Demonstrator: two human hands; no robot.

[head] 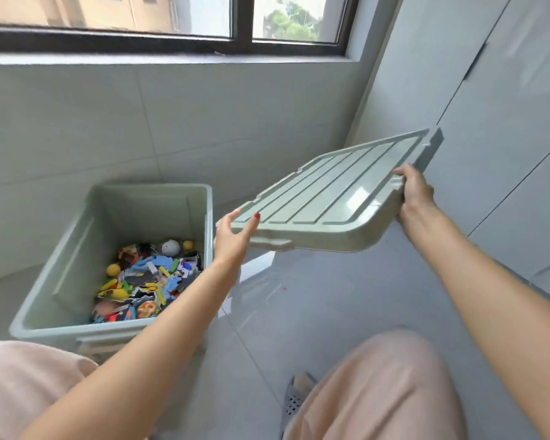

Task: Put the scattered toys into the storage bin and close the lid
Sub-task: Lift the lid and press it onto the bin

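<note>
A pale green storage bin (61,249) stands open on the floor at the left, below the window wall. Its bottom is covered with colourful toys (146,281): small balls, blocks and flat pieces. The matching ribbed lid (331,192) hangs in the air to the right of the bin, tilted, its far corner higher. My left hand (232,239) grips the lid's near left corner, thumb on top. My right hand (415,195) holds the lid's right edge.
Grey glossy floor tiles (299,312) spread to the right of the bin. Grey cabinet doors (505,122) line the right side. My knees in pink trousers (378,392) fill the bottom, with a grey slipper (296,395) between them. A tiny red speck (285,289) lies on the floor.
</note>
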